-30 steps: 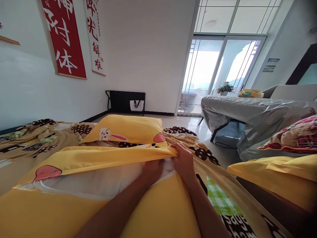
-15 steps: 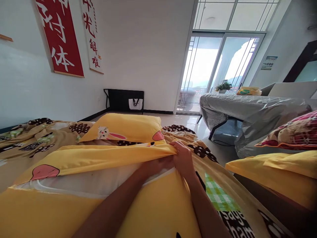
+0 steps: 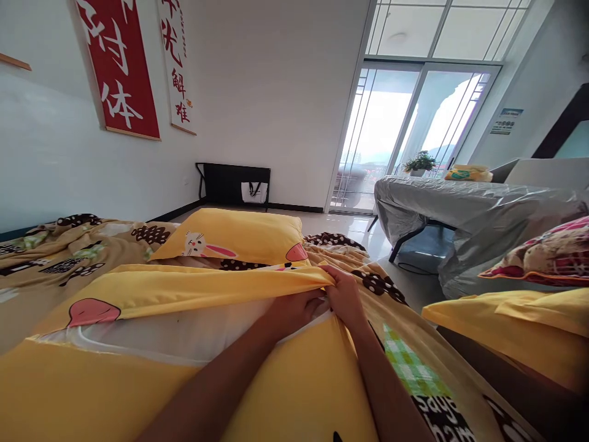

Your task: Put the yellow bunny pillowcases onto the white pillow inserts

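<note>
A yellow pillowcase (image 3: 294, 380) lies in front of me, its long zipped opening spread apart and a white pillow (image 3: 184, 328) showing inside. My right hand (image 3: 344, 296) is closed on the upper edge of the opening at its right end, pinching the cloth. Just left of it, my left hand (image 3: 297, 313) reaches into the opening beneath the raised flap. Its fingers are curled near the corner, by the white zipper edge; the flap partly covers them, and what they hold is hidden.
Another yellow pillow (image 3: 230, 236) with a rabbit print lies behind on the patterned blanket (image 3: 414, 362). At the right are a folded yellow cloth (image 3: 515, 319) and a red patterned cushion (image 3: 543, 252). A table under grey plastic (image 3: 442, 196) stands beyond, near glass doors.
My left hand's curled fingers now show at the right end of the opening. My right hand still grips the edge. The view has shifted slightly.
</note>
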